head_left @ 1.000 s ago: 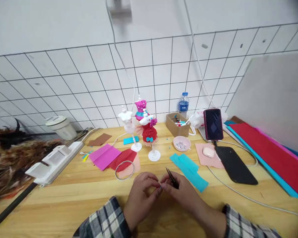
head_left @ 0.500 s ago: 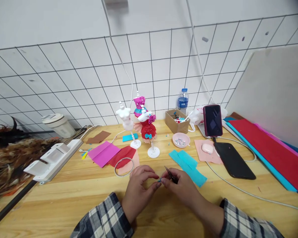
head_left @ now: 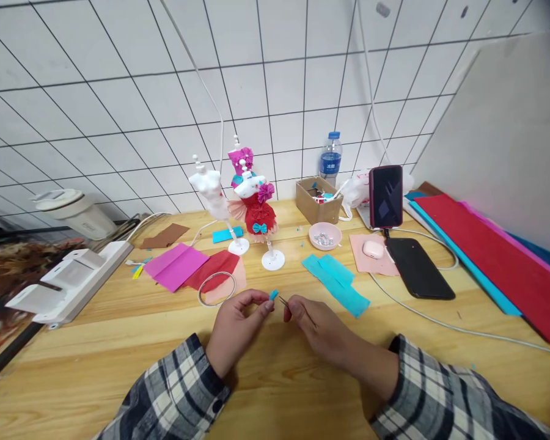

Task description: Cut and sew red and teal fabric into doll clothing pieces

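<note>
As I am guiding from far away, the left hand (head_left: 233,327) is pinching a small blue piece (head_left: 274,295), and the right hand (head_left: 319,327) is gripping tweezers (head_left: 282,300).
The piece is sitting just below the frame's middle, close beside the tweezers' tips; I am guessing soft, steady pinching keeps it from squashing.

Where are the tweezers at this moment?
In the head view, the tweezers are below the middle of the picture, held in the right hand, tips beside the small blue piece in the left hand.
</note>
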Demonstrator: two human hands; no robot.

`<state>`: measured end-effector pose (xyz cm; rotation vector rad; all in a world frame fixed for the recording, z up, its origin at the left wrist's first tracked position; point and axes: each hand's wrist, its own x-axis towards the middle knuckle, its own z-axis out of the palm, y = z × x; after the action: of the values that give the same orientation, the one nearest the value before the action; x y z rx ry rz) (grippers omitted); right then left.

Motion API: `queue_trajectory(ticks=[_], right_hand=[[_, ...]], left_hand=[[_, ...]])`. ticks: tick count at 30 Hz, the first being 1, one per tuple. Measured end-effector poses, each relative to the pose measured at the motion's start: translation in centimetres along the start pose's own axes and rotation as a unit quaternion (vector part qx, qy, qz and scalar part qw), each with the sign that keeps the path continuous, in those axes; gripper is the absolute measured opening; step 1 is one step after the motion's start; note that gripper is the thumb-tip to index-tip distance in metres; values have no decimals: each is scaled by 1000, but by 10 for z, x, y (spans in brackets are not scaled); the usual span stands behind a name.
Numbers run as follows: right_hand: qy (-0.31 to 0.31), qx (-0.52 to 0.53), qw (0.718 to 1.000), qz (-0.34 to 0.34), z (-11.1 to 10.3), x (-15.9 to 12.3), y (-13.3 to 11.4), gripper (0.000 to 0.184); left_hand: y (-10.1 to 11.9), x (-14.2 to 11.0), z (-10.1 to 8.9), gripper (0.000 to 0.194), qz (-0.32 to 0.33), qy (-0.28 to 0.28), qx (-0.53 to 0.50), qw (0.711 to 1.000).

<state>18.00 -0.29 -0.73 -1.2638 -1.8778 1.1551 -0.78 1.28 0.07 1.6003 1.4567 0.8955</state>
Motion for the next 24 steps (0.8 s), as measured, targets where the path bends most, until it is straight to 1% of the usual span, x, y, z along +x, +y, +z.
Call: queue_trajectory(ticks=[5, 10, 16, 24], right_hand=[[-18, -31, 999, 6, 4, -2, 0, 45], [-32, -40, 999, 6, 3, -3, 0, 46], [-32, -36, 999, 13, 4, -2, 0, 47], [-30, -42, 999, -6, 5, -2, 2, 44]], left_hand=[[-2, -2, 3, 16, 24, -13, 7, 1000], [-5, -2, 4, 17, 26, -22, -13, 999], [-6, -2, 4, 18, 28, -18, -24, 999], [-1, -5, 7, 15, 40, -52, -21, 998]])
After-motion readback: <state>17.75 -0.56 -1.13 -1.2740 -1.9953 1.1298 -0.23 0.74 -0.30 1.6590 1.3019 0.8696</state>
